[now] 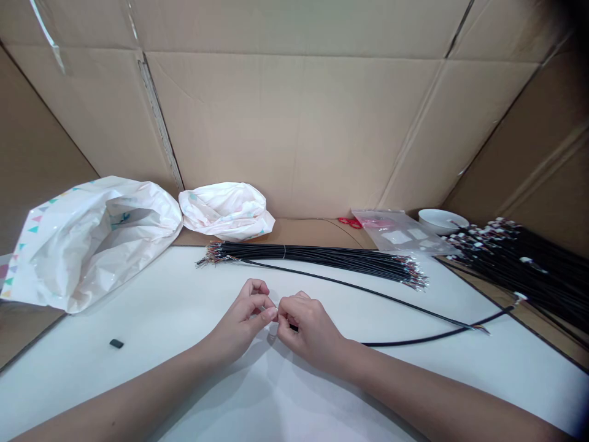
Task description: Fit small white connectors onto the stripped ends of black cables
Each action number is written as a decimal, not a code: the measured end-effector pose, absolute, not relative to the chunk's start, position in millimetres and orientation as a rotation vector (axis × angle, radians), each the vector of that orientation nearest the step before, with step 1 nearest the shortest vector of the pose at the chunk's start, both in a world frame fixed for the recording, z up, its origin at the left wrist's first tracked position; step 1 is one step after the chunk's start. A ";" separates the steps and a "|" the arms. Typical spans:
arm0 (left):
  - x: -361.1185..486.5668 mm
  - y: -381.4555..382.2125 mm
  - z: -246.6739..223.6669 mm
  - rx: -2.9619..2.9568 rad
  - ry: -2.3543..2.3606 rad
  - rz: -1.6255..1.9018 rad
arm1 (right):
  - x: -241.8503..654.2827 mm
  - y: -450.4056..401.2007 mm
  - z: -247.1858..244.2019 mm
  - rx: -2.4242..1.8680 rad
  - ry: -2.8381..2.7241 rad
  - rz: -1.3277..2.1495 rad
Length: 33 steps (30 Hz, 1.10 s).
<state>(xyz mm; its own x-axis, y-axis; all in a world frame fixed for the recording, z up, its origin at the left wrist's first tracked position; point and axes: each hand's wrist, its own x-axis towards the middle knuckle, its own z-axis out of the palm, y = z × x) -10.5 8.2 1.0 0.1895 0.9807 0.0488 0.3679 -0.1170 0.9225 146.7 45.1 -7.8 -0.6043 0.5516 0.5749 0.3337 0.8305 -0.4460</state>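
Head cam: L hand [239, 319] & R hand [308, 331] both closed, pinching black cable [414, 341] end.

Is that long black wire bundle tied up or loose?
Tied up: the long bundle of thin black wires lies gathered together, and a thin pale band circles it near its middle.

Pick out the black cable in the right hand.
The loose black cable held in the right hand: it runs across the white table to a white connector, unlike the tied bundle and the heap.
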 end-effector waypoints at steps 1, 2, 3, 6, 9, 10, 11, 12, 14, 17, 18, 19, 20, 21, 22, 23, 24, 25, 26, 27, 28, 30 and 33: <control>-10.6 8.5 0.3 1.635 1.304 0.932 | 147.1 44.8 -8.2 -0.640 -2.266 0.378; -10.7 9.0 -0.2 1.637 1.306 0.936 | 147.4 44.6 -8.6 -0.640 -2.261 0.382; -10.9 9.6 -0.5 1.637 1.309 0.938 | 147.7 44.5 -9.0 -0.644 -2.257 0.393; -11.4 11.3 -0.5 1.619 1.308 0.927 | 148.8 44.5 -9.8 -0.670 -2.249 0.426; -12.0 12.3 -0.4 1.604 1.283 0.924 | 151.0 44.5 -9.5 -0.702 -2.295 0.444; -12.2 12.3 -0.7 1.606 1.278 0.927 | 151.9 44.6 -9.0 -0.709 -2.323 0.442; -12.4 12.2 -1.1 1.610 1.277 0.928 | 152.8 44.8 -8.3 -0.713 -2.355 0.436; -12.5 12.0 -1.7 1.616 1.281 0.926 | 153.5 45.1 -7.5 -0.714 -2.384 0.423; -12.7 11.3 -3.2 1.635 1.297 0.915 | 154.8 45.9 -5.8 -0.709 -2.431 0.376; -12.9 10.6 -4.8 1.668 1.312 0.900 | 156.2 47.2 -4.3 -0.678 -2.482 0.268; -12.9 10.4 -5.0 1.674 1.317 0.893 | 156.6 47.6 -4.4 -0.662 -2.494 0.235; -12.9 10.4 -4.9 1.680 1.321 0.885 | 156.9 48.0 -4.7 -0.645 -2.502 0.206; -12.8 10.4 -4.6 1.689 1.323 0.875 | 157.2 48.3 -5.2 -0.626 -2.505 0.180; -12.8 10.4 -4.2 1.702 1.323 0.864 | 157.3 48.6 -5.9 -0.607 -2.501 0.157; -12.7 10.4 -3.7 1.722 1.322 0.851 | 157.2 49.0 -6.7 -0.590 -2.489 0.132; -12.6 10.4 -3.3 1.746 1.320 0.838 | 156.9 49.3 -7.4 -0.572 -2.473 0.107; -12.5 10.2 -3.0 1.774 1.319 0.822 | 156.4 49.6 -8.0 -0.558 -2.453 0.081; -12.5 10.0 -2.8 1.798 1.319 0.807 | 155.8 49.9 -8.5 -0.547 -2.433 0.055; -12.5 9.8 -2.9 1.817 1.319 0.795 | 155.2 50.1 -8.7 -0.539 -2.415 0.033; -12.6 9.5 -3.2 1.830 1.317 0.788 | 154.6 50.2 -8.7 -0.534 -2.404 0.016; -12.7 9.2 -3.7 1.836 1.313 0.785 | 154.0 50.2 -8.4 -0.531 -2.398 0.001; -13.0 8.8 -4.8 1.832 1.304 0.793 | 153.1 49.8 -7.3 -0.529 -2.400 -0.025; -13.0 8.8 -5.9 1.824 1.293 0.803 | 152.0 48.6 -5.8 -0.524 -2.409 -0.083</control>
